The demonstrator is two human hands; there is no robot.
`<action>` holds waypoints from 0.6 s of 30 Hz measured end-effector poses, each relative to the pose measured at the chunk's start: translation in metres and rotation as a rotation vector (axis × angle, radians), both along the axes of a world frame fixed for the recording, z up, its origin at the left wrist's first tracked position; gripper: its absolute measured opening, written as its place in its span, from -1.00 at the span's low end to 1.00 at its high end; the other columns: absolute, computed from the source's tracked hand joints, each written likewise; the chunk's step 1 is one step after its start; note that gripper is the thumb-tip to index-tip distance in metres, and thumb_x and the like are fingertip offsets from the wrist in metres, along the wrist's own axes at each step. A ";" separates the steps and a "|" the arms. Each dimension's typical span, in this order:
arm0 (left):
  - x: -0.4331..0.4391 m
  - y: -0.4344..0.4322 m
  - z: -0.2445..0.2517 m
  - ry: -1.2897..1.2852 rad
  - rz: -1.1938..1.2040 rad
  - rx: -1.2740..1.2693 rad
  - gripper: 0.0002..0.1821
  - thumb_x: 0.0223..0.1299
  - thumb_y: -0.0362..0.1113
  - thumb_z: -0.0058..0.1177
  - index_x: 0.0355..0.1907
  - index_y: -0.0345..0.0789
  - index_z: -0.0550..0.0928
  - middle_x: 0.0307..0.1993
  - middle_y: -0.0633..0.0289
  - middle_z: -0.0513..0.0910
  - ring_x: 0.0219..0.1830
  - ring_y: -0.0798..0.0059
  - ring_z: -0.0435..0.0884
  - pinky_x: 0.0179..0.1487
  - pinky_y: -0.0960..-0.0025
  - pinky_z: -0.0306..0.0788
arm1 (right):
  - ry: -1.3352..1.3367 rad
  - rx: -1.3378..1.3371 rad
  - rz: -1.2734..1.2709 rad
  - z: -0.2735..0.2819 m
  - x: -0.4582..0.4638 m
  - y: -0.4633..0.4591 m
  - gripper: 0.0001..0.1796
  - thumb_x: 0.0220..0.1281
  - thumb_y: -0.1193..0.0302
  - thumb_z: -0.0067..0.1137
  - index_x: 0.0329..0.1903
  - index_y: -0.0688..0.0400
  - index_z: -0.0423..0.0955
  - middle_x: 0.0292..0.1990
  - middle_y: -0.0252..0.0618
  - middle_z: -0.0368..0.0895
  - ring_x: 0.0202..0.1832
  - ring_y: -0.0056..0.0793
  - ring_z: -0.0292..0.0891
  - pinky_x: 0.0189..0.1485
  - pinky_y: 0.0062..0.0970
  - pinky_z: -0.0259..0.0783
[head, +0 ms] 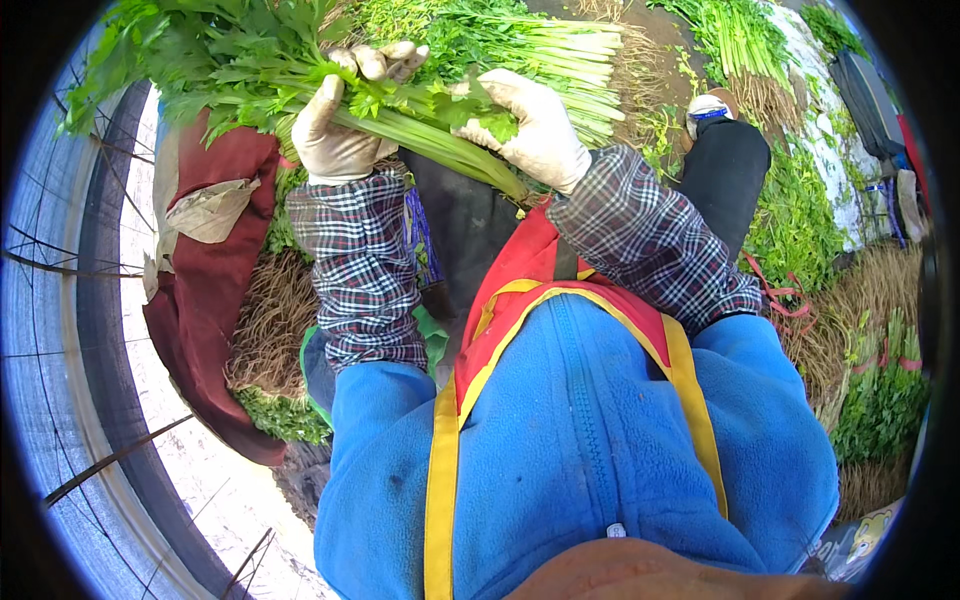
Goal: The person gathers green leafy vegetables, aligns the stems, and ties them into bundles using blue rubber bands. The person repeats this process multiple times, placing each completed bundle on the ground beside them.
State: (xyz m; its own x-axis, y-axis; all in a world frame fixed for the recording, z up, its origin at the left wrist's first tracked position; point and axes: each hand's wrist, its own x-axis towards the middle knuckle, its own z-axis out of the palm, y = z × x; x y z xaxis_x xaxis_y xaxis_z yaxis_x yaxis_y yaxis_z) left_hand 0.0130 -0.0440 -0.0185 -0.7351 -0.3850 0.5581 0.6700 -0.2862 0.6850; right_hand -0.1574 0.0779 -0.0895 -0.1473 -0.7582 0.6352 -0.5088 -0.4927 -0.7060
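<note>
A bunch of leafy celery [420, 146] lies slantwise across my lap, leaves to the upper left and root end to the lower right. My left hand [341, 127], in a pale stained glove, is closed round its stalks below the leaves. My right hand [525, 127], gloved too, is at the stalks nearer the root end with its thumb and fingers about a leafy sprig [484, 112]; whether it grips the sprig is unclear. Beyond my hands, a pile of celery [577, 75] lies on the ground with its pale stalk ends to the right.
Trimmed roots and leaves [649, 75] litter the ground. Root-on celery bundles [757, 52] lie at the upper right. Tied bundles [885, 397] lie at the right, near a red ribbon [787, 296]. A dark red cloth [217, 300] covers part of a rooted heap [274, 330] at the left.
</note>
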 end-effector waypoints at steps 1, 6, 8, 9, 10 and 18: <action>-0.001 0.001 -0.001 -0.011 0.017 -0.003 -0.74 0.40 -0.22 -0.06 -0.03 -0.32 0.56 -0.09 0.05 0.61 0.27 -0.04 0.45 0.47 -0.26 0.08 | -0.046 -0.016 -0.001 0.000 0.004 0.001 -0.59 0.12 0.36 0.39 0.03 0.19 0.60 -0.15 -0.20 0.63 -0.09 -0.38 0.59 0.02 -0.43 0.48; -0.005 0.007 -0.010 -0.091 0.007 0.048 -0.69 0.35 -0.16 0.04 -0.02 -0.35 0.58 0.01 0.01 0.60 0.32 -0.07 0.40 0.48 -0.27 0.05 | -0.327 0.046 -0.009 -0.004 0.019 -0.001 -0.72 0.13 0.49 0.33 -0.06 0.23 0.63 -0.21 -0.22 0.64 -0.14 -0.42 0.59 -0.01 -0.48 0.47; -0.006 0.009 -0.014 -0.133 0.080 0.078 -0.67 0.34 -0.16 0.05 -0.01 -0.35 0.58 0.06 0.00 0.59 0.34 -0.09 0.39 0.48 -0.28 0.05 | -0.370 0.101 -0.045 -0.006 0.018 -0.002 -0.76 0.24 0.42 0.26 -0.07 0.23 0.62 -0.24 -0.27 0.63 -0.15 -0.50 0.56 -0.01 -0.49 0.44; -0.005 0.009 -0.016 -0.156 0.116 0.073 -0.66 0.34 -0.15 0.06 0.00 -0.35 0.58 0.08 -0.01 0.58 0.35 -0.09 0.38 0.47 -0.28 0.05 | -0.380 0.122 -0.045 -0.007 0.013 -0.003 -0.75 0.27 0.38 0.24 -0.05 0.23 0.60 -0.24 -0.27 0.64 -0.15 -0.51 0.56 -0.01 -0.49 0.44; -0.004 0.008 -0.018 -0.160 0.143 0.095 -0.66 0.34 -0.15 0.05 0.02 -0.34 0.59 0.14 -0.02 0.57 0.36 -0.09 0.37 0.47 -0.29 0.07 | -0.408 0.207 -0.059 -0.009 0.007 -0.001 -0.73 0.30 0.34 0.21 -0.04 0.23 0.59 -0.24 -0.27 0.65 -0.15 -0.52 0.55 -0.01 -0.48 0.44; 0.014 -0.006 -0.014 -0.076 0.135 0.237 -0.82 0.42 -0.19 -0.04 -0.11 -0.23 0.54 -0.43 0.33 0.41 -0.32 0.38 0.40 0.21 0.04 0.27 | -0.023 0.094 -0.179 -0.123 -0.044 0.010 -0.67 0.39 0.34 -0.03 0.07 0.29 0.47 -0.18 -0.02 0.69 -0.24 -0.11 0.66 0.00 -0.29 0.51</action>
